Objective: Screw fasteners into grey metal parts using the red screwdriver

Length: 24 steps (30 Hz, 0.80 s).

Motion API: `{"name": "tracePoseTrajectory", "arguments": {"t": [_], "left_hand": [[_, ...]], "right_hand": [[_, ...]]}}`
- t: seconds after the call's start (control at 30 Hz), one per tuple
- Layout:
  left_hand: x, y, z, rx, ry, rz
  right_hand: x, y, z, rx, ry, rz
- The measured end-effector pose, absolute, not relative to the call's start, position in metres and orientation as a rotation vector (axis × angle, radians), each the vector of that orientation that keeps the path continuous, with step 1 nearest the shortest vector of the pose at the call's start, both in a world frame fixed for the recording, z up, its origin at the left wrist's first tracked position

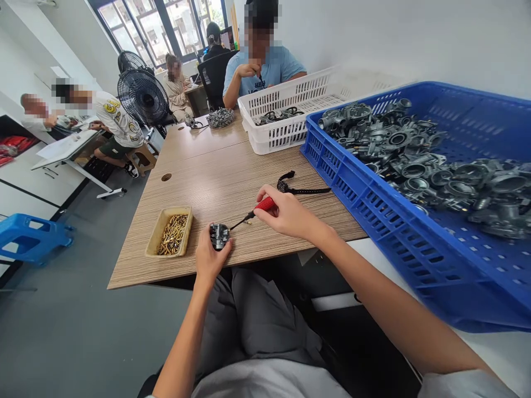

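Screwdriver in grip, the right hand sat near the middle of the frame, its thumb and fingers pinching the red handle. The dark shaft slanted down and left, and its tip came to the right edge of a round metal part; whether it touched was too small to tell. That part was just below and left of the frame's centre, clasped between the thumb and fingers of the left hand close to the near edge of the wooden worktop. Just left of the left hand stood a yellowish tub holding many small brass pieces. A black watch lay just beyond the right hand, its strap reaching toward the blue crate that filled the right of the frame. Grey metal castings were heaped in that crate. Next to it, at upper centre, a white basket held a few dark parts, and left of the basket another grey heap rested on the worktop. Behind the basket sat a person in a blue shirt, one hand raised. A black fan stood at upper left.
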<state>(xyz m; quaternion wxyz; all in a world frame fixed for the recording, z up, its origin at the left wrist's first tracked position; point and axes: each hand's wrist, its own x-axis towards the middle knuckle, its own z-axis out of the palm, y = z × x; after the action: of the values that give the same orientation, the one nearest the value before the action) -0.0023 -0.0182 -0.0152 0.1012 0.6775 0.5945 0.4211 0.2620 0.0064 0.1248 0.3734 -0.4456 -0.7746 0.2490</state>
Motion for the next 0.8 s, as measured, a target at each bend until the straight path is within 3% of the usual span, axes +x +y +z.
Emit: {"name": "tracePoseTrajectory", "arguments": {"t": [0.67, 0.8], "left_hand": [[-0.0013, -0.0195, -0.0126, 1.987, 1.769, 1.265], [-0.0019, -0.019, -0.0136, 1.998, 1.761, 1.267]], "right_hand": [[0.2665, 0.0113, 0.1218, -1.325, -1.976, 0.619], [0.2693, 0.01, 0.1254, -1.199, -2.002, 0.745]]}}
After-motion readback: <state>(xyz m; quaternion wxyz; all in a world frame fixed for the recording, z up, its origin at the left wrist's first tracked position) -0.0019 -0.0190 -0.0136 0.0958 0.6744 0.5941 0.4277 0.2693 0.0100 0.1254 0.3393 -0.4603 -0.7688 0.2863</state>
